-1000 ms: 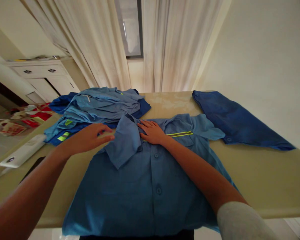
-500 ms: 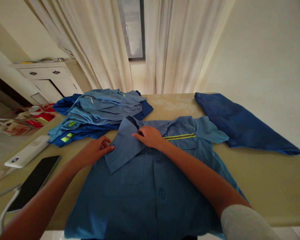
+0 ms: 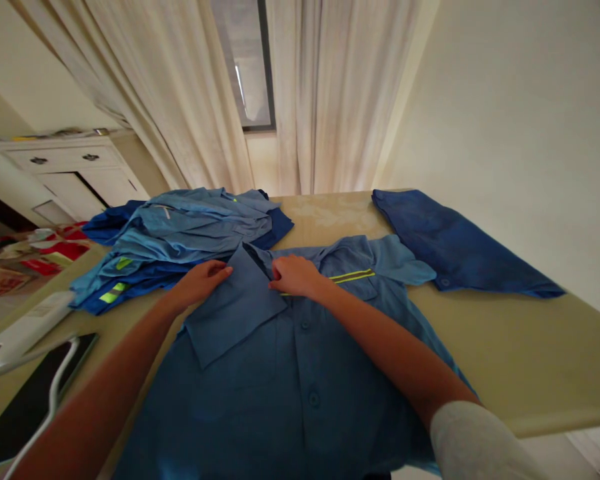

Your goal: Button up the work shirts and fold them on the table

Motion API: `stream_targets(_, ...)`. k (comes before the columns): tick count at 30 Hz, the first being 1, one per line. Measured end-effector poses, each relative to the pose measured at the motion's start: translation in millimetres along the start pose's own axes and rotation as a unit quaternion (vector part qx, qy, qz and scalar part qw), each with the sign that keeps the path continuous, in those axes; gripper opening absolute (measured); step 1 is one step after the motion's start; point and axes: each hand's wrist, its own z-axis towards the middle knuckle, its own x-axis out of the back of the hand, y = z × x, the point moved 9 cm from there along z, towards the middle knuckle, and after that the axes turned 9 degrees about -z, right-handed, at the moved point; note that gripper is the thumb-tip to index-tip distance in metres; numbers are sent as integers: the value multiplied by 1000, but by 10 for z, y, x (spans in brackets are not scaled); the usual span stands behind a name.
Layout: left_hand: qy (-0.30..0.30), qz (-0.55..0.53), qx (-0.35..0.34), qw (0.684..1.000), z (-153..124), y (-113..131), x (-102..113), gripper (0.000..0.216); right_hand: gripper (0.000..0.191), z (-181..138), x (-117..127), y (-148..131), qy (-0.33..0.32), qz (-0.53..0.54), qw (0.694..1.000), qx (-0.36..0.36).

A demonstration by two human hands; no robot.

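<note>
A blue short-sleeved work shirt (image 3: pixel 260 400) lies buttoned side up in front of me, its lower end running to the near table edge. On its left side, one sleeve (image 3: pixel 237 308) is folded inward over the chest. My left hand (image 3: pixel 203 281) pinches the outer edge of this fold. My right hand (image 3: pixel 295 275) has its fingers closed on the cloth by the collar, thumb pointing left. A yellow-edged reflective strip (image 3: pixel 353 275) crosses the chest, partly hidden behind my right hand. The other sleeve (image 3: pixel 405 262) spreads out to the right.
A heap of blue shirts (image 3: pixel 195 223) lies at the back left. Folded dark blue garment (image 3: pixel 455 243) rests at the right. Along the left are a white device (image 3: pixel 30 327), a black phone or tablet (image 3: pixel 35 407) and a white cable (image 3: pixel 55 387). Curtains (image 3: pixel 345 93) hang behind the table (image 3: pixel 520 360).
My left hand has moved up along the folded sleeve and closed on its edge. My right hand has curled more tightly by the collar. The view has shifted slightly right.
</note>
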Motion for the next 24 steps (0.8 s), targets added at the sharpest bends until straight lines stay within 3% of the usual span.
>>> stream_targets(2,13,18,-10,1000,144,65,-107,60,25,-3,198,118,34,9,999,-9)
stream_targets(5,10,105,-50,993,330,255,-156,46,27,-98,718,445,132,35,990,-36)
stream_targets(8,55,171,-89,980,498,456,48,41,31,-408,1290,974,263,49,958,-105)
stream_targets(10,78,203,-97,971,610,510,204,44,33,-683,1467,1380,305,33,937,-167)
stream_targets(12,68,247,-88,963,706,480,265,46,35,-949,1413,1796,292,-3,925,-243)
stream_targets(14,53,292,-85,951,743,442,226,48,37,-1205,1177,2188,241,-43,914,-325)
stream_targets(18,103,340,-154,922,576,688,-75,60,48,-1631,650,2668,173,-87,879,-436)
stream_targets(20,83,323,-222,916,444,955,-449,55,55,-1729,475,2752,145,-93,872,-457)
stream_targets(24,-61,247,-348,902,252,1508,-1506,49,69,-1780,306,2827,78,-88,868,-482)
